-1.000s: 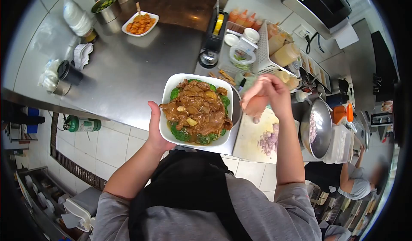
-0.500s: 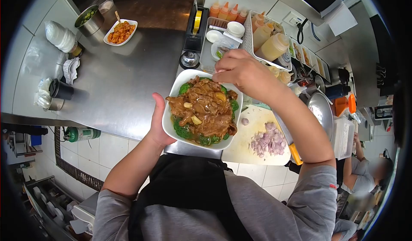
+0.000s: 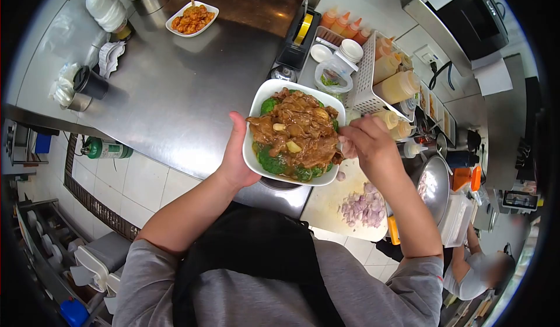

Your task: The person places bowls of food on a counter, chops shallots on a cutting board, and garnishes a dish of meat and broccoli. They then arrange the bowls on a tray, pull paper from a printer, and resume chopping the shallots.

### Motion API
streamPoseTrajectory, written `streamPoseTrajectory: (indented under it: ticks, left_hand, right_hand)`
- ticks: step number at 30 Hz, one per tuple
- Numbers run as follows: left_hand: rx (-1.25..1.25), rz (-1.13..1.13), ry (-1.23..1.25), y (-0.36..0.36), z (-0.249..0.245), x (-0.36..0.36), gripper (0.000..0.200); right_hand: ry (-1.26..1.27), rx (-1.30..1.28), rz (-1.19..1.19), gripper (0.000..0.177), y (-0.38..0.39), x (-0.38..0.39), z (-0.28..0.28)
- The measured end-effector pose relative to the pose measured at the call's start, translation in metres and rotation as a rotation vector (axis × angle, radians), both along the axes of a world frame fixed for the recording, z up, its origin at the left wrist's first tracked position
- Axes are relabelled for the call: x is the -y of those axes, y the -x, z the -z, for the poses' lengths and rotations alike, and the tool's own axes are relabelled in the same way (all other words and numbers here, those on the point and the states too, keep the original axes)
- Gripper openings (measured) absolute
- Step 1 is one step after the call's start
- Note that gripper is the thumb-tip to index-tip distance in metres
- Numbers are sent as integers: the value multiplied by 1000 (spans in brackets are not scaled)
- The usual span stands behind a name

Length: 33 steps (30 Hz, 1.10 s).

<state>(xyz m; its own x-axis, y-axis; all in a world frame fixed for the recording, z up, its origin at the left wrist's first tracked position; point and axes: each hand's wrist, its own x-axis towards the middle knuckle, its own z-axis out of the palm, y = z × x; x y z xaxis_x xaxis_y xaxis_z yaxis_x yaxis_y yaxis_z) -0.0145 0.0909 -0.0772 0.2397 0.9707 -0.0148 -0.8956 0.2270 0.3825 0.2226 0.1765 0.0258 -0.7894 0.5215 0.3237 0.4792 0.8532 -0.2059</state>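
Note:
A white square bowl (image 3: 252, 152) of brown sauced meat slices (image 3: 297, 123) over broccoli (image 3: 273, 162), with pale garlic-like pieces on top, is held up in front of me. My left hand (image 3: 233, 164) grips its left side from below, thumb up beside the rim. At the right rim is my right hand (image 3: 373, 146), its fingers bent and pressed together. Whether a small thing is pinched in them I cannot make out. Just below that hand, chopped shallots (image 3: 364, 206) lie on a cutting board (image 3: 321, 210).
A dish of orange-red food (image 3: 192, 19) stands on the steel counter (image 3: 192, 88). Beyond the bowl are a tape dispenser (image 3: 298, 35), a bag of greens (image 3: 332, 81) and a white basket (image 3: 364, 82) of bottles. A metal bowl (image 3: 434, 181) stands right; a co-worker (image 3: 472, 269) is farther right.
My right hand has moved from the bowl's far rim down to its right rim. The bowl and my left hand sit slightly further right in view, as the camera has turned.

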Motion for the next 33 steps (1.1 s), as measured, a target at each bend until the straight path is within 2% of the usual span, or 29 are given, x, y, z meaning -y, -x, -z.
streamPoseTrajectory:
  ticks: [5,7,8,9,11,17,19,20,22,23,24,25,27,28,31,33]
  left_hand:
    - [-52,-66,25,0,3,0,97]
    - [-42,-82,27,2,4,0,98]
    - [-41,-82,27,4,3,0,98]
    - [-35,-99,0,5,0,0,98]
    - [-30,-121,-23,9,-6,1,99]
    - [-93,-226,-51,21,-20,8,106]
    - [-27,-247,-74,23,-17,10,107]
    - [-32,-247,-77,24,-15,12,107]
    - [-45,-317,-91,23,-11,17,108]
    - [-49,-315,-96,22,-10,19,108]
    - [-125,-377,-70,19,-9,21,109]
    - [-200,-436,-39,15,-10,21,111]
    - [-237,-469,-40,6,-10,16,110]
    - [-219,-506,-13,0,-9,12,110]
    - [-137,-581,5,-22,-3,-9,108]
    - [-139,-654,-31,-37,-2,-25,107]
  right_hand:
    - [159,3,54,24,-3,13,3]
    - [670,-173,199,16,-9,7,0]
    - [865,-446,286,11,-14,6,10]
    - [865,-445,285,11,-21,2,16]
    - [1066,-728,461,12,-38,-7,26]
    - [847,-649,551,8,-57,-12,101]
    - [538,-668,510,12,-56,-15,133]
    - [528,-594,626,13,-52,-10,140]
    - [609,-675,666,12,-42,-3,150]
    - [691,-751,704,12,-37,1,151]
    - [565,-826,662,12,-33,4,151]
    - [563,-829,663,12,-30,6,147]
    - [604,-1192,604,13,-27,10,130]
    - [800,-1462,587,13,-22,10,114]
    - [835,-1474,441,13,-39,2,104]
    - [746,-1381,564,11,-17,8,78]
